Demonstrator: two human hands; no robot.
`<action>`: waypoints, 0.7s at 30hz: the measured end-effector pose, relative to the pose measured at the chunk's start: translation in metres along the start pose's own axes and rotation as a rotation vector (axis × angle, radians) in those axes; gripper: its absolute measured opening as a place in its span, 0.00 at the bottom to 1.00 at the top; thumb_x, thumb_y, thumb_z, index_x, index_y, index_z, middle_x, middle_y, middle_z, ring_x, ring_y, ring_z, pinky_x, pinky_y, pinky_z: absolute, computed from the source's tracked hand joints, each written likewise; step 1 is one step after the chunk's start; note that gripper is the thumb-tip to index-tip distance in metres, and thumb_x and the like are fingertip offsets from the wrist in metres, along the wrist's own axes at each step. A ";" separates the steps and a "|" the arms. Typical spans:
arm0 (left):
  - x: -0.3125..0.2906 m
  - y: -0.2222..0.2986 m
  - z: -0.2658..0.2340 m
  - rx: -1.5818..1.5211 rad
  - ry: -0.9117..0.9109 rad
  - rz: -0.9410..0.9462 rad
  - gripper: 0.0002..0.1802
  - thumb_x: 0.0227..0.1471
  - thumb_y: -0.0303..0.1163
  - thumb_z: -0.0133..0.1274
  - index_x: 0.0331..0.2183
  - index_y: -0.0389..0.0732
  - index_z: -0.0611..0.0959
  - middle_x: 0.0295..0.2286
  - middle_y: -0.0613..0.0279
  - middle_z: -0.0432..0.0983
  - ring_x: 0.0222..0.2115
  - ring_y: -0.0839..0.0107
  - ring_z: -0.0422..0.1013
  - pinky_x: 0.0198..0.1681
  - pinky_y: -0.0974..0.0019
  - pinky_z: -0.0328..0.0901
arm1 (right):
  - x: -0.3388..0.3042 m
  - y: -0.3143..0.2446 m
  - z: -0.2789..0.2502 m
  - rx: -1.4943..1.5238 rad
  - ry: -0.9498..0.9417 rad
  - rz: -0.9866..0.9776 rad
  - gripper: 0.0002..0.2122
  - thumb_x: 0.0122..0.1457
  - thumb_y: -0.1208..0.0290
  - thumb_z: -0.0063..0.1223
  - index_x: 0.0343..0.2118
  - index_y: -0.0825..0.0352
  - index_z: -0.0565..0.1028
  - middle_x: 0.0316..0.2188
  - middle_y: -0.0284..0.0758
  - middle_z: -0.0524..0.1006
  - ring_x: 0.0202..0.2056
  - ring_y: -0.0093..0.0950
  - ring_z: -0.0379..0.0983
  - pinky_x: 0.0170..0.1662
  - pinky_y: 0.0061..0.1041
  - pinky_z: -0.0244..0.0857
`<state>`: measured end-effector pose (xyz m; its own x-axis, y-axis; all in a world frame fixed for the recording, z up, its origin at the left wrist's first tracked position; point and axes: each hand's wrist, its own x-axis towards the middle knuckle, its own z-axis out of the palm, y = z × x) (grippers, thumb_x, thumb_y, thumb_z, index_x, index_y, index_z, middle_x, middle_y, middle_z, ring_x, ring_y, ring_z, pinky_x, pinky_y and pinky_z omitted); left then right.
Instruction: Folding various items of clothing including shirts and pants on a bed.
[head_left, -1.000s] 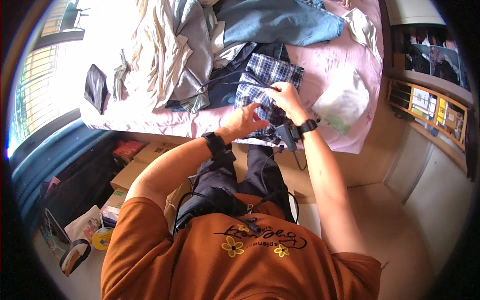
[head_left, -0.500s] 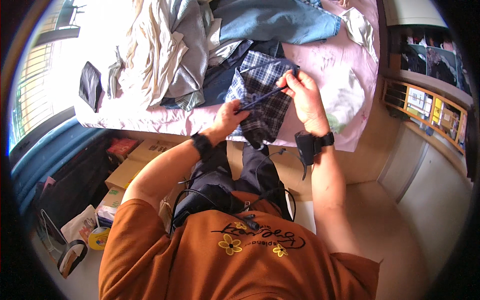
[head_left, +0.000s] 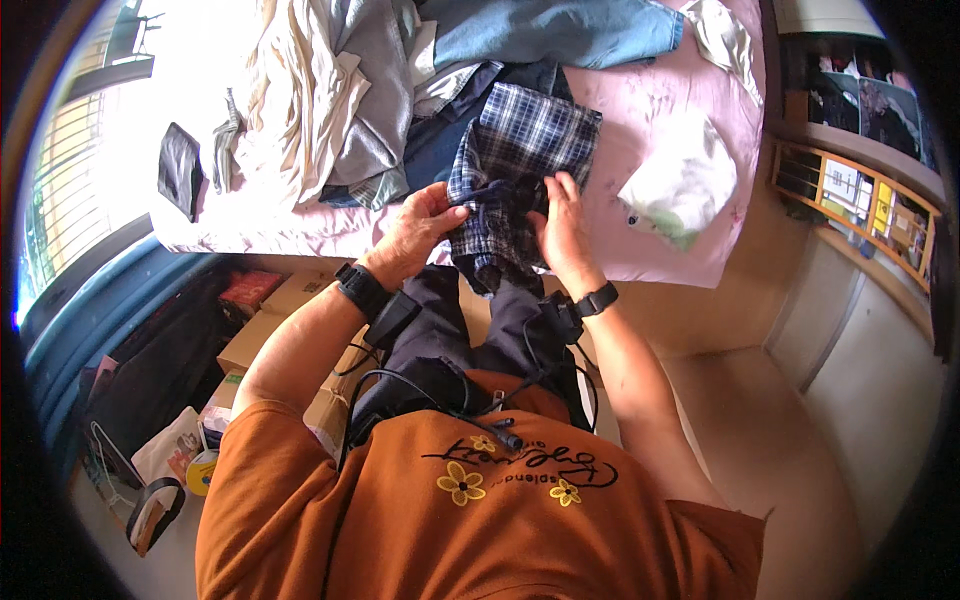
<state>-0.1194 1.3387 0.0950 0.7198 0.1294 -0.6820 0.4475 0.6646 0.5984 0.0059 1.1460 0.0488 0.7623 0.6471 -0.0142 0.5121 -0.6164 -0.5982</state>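
A navy and white plaid drawstring garment (head_left: pixel 540 125) lies bunched at the near edge of the bed, partly hanging over it. Its dark blue cord (head_left: pixel 490 192) is gathered in the middle, among the folds. My left hand (head_left: pixel 412 232) grips the garment's left side, thumb on top. At the right side, my right hand (head_left: pixel 563 235) has its thumb and bent fingers closed on the cloth. Both wrists carry black straps with small dark devices. Whether the garment is shorts or long trousers cannot be told, since it is folded.
The bed has a pink sheet (head_left: pixel 630 110). Beyond and left of the garment lie blue jeans (head_left: pixel 560 30), grey and cream clothes (head_left: pixel 300 110) and a dark folded cloth (head_left: pixel 180 170). A white garment (head_left: pixel 690 180) lies right. Cardboard boxes (head_left: pixel 262 335) stand below left.
The cord, stretched between my hands before, has been lowered onto the garment. My right hand has come down and left, my left hand slightly left; both are now at the garment's sides.
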 end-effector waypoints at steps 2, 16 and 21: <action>-0.001 -0.004 -0.003 0.035 0.017 -0.023 0.09 0.55 0.26 0.54 0.39 0.37 0.75 0.33 0.68 0.74 0.34 0.81 0.70 0.40 0.74 0.66 | 0.008 -0.008 -0.012 0.217 -0.028 0.024 0.16 0.50 0.78 0.59 0.45 0.67 0.75 0.49 0.40 0.73 0.35 0.37 0.75 0.35 0.29 0.70; -0.001 0.008 0.015 0.831 0.105 0.342 0.19 0.53 0.23 0.52 0.48 0.40 0.74 0.24 0.68 0.76 0.26 0.81 0.69 0.31 0.74 0.64 | 0.041 -0.022 -0.032 1.029 -0.533 0.340 0.05 0.53 0.74 0.59 0.31 0.69 0.78 0.26 0.24 0.76 0.30 0.15 0.69 0.36 0.13 0.62; 0.008 -0.006 0.016 0.845 0.078 0.386 0.09 0.55 0.28 0.51 0.37 0.35 0.81 0.30 0.59 0.81 0.29 0.77 0.73 0.35 0.71 0.66 | 0.043 -0.023 -0.029 1.288 -0.429 0.465 0.04 0.53 0.75 0.57 0.32 0.65 0.76 0.27 0.22 0.73 0.30 0.12 0.66 0.36 0.13 0.61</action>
<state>-0.1083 1.3236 0.0926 0.8750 0.2995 -0.3805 0.4448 -0.1865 0.8760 0.0381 1.1748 0.0846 0.4626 0.7292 -0.5042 -0.6316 -0.1280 -0.7646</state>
